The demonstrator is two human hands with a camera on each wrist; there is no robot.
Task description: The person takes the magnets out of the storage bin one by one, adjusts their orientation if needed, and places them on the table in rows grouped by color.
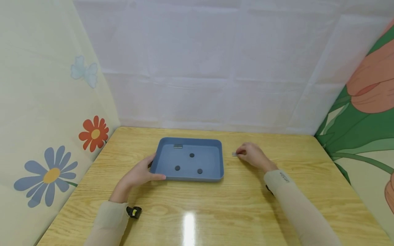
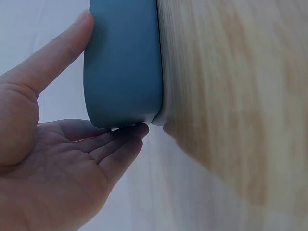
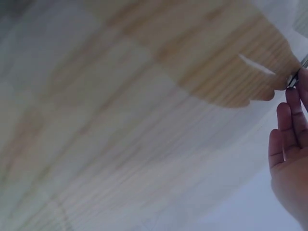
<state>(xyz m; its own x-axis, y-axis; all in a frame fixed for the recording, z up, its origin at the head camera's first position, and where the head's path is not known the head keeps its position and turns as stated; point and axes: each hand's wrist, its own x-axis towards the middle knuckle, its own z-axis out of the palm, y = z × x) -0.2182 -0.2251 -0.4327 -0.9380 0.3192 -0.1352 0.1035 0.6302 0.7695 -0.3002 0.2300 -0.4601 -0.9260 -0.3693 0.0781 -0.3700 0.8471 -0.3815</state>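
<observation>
A shallow blue tray (image 1: 187, 177) lies on the wooden table. My left hand (image 1: 142, 173) holds its near left corner, thumb along the front wall and fingers at the left side. In the left wrist view, the thumb (image 2: 57, 55) and fingertips touch the tray's wall (image 2: 125, 62). Inside the tray are a small grey rectangular piece (image 1: 178, 146) and three dark round discs (image 1: 192, 155). To the tray's right, my right hand (image 1: 253, 157) pinches a small flat silvery piece (image 1: 235, 154) just above or on the table; its exact kind is unclear.
The wooden table (image 1: 215, 212) runs back to a white cloth wall (image 1: 197, 68). A flower-printed sheet (image 1: 52, 119) stands at the left, another printed sheet (image 1: 363, 136) at the right. A black strap device (image 1: 134, 212) sits on the left wrist.
</observation>
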